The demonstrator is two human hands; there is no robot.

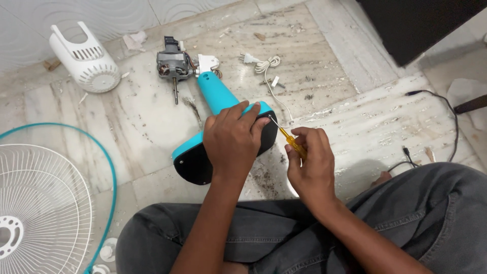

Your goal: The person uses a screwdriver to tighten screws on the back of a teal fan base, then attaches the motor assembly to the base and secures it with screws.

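Teal fan base point(215, 94) lies tipped on the marble floor point(355, 127) ahead of the knees, neck running up and away toward the bare motor point(173, 65), black underside facing the person. Left hand point(234, 138) spread flat over the base, gripping it. Right hand point(310, 165) closed on a yellow-handled screwdriver point(290, 139); shaft slants up-left, tip at base edge.
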